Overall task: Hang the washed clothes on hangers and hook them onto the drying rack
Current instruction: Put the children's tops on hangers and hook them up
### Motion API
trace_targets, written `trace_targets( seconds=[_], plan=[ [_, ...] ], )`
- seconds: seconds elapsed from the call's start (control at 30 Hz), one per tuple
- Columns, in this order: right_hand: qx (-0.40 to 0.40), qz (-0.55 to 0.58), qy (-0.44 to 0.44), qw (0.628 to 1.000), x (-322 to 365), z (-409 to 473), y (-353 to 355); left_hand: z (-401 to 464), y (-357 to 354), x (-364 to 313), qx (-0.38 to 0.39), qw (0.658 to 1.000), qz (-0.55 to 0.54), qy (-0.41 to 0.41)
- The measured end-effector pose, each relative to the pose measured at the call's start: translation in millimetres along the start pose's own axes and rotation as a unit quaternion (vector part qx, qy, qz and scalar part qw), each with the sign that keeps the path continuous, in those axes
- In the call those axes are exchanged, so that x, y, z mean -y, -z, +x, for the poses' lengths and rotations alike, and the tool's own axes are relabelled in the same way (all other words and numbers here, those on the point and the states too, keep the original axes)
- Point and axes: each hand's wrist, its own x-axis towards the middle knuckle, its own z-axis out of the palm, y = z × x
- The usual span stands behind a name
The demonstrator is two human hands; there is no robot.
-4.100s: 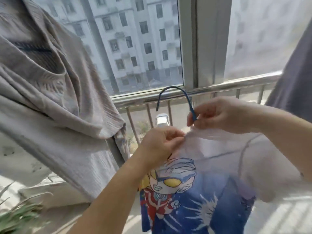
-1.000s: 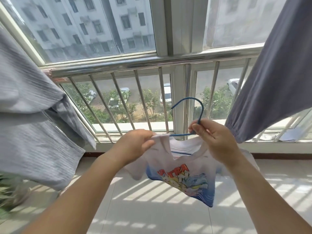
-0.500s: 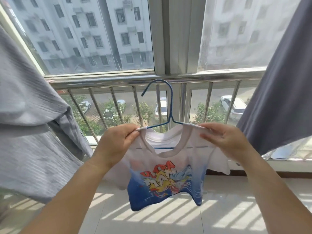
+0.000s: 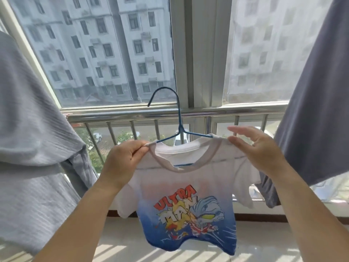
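Left hand (image 4: pixel 123 159): your fingers pinch the shirt's shoulder seam over the hanger's end
Right hand (image 4: pixel 257 148): your fingers are spread and mostly straight, fingertips touching the other shoulder; nothing is gripped
T-shirt (image 4: pixel 188 201): small, white fading to blue, with a cartoon print; it hangs between your hands and below them, already threaded on the hanger
Hanger (image 4: pixel 179 118): blue wire; its hook rises above and between your hands, free in the air, in front of the railing (image 4: pixel 132 114)
Grey garment (image 4: pixel 28 138): hangs just outside your left hand
Dark garment (image 4: pixel 311 110): hangs just outside your right hand
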Motion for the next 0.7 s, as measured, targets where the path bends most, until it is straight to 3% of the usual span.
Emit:
trace_targets(
  seconds=[0.13,0.3,0.4,0.57,0.7],
  plan=[
    [0.011,-0.020,0.042,0.999,24,10,-12,14,8,-4,-0.006,1.000,-0.004,-0.028],
    [-0.033,0.009,0.053,0.998,41,17,-18,30,23,-2,-0.017,0.999,-0.036,-0.033],
    [-0.086,-0.025,0.078,0.993,49,16,-17,36,28,-5,-0.024,0.997,-0.034,-0.069],
    [-0.182,-0.059,0.137,0.972,60,10,-6,41,28,-19,-0.088,0.975,0.142,-0.145],
    [-0.286,-0.066,0.156,0.943,76,17,15,61,24,-46,-0.140,0.965,0.134,-0.176]
  ],
)
